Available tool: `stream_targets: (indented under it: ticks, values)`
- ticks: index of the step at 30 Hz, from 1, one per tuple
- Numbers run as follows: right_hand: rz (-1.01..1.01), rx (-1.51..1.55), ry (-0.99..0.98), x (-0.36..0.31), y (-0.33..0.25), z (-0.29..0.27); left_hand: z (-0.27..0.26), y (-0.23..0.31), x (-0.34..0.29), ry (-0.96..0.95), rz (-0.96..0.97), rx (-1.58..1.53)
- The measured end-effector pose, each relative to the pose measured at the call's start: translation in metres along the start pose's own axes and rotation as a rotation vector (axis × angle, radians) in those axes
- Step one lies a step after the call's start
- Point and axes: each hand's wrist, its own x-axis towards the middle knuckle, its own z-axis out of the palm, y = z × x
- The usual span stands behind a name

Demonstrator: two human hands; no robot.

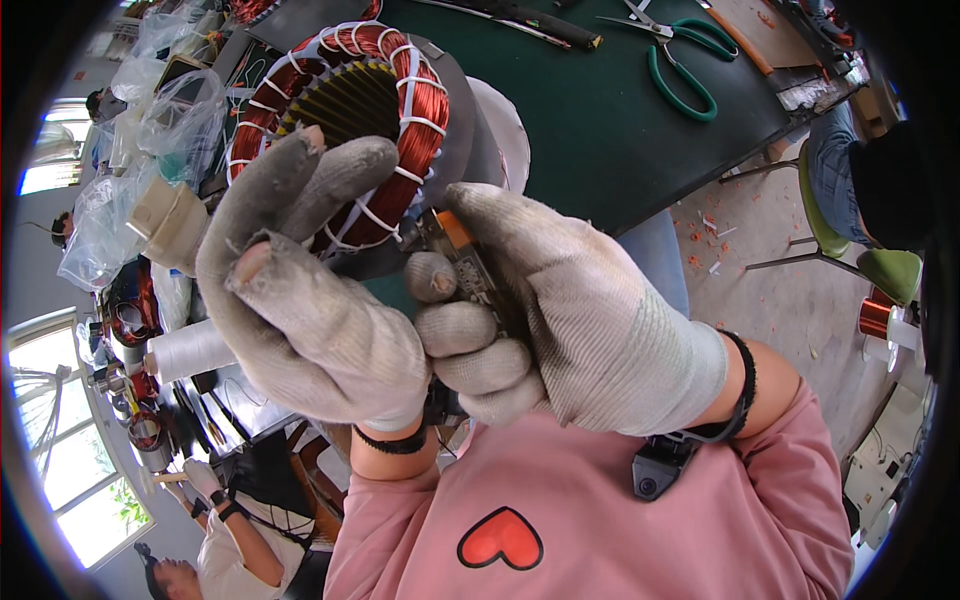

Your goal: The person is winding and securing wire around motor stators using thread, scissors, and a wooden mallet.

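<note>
Both my hands wear grey-white knit gloves with worn-through fingertips. My right hand (570, 300) is closed round a dark lighter (485, 285) with an orange button, its top end pointing up toward the thumb tip. To the left of it, my left hand (310, 290) is raised with its fingers curved and apart, and no object shows between them. Just beyond the hands a motor stator (425, 105) stands on the table, its red copper windings bound with white cord and yellow liners inside the bore. My left hand hides part of the stator's near side.
Green-handled scissors (680, 65) lie on the dark green tabletop (590, 130). Plastic bags (180, 115) and a white thread cone (190, 350) are at the left. A co-worker (240, 545) is at lower left; another person's leg (835, 170) shows by a green chair (822, 205).
</note>
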Motion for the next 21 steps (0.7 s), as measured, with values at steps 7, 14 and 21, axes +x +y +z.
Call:
stream_targets:
  ticks: [7, 14, 21]
  values:
    - [0.019, 0.003, 0.047, -0.002, 0.001, 0.003, 0.002, 0.000, 0.001, 0.054, -0.026, 0.109]
    - [0.051, 0.041, -0.013, -0.001, -0.007, 0.001, 0.002, 0.000, 0.002, -0.031, 0.030, -0.009]
    - [0.108, -0.343, -0.013, -0.013, -0.006, -0.012, -0.017, -0.001, 0.011, -0.270, 0.184, 0.179]
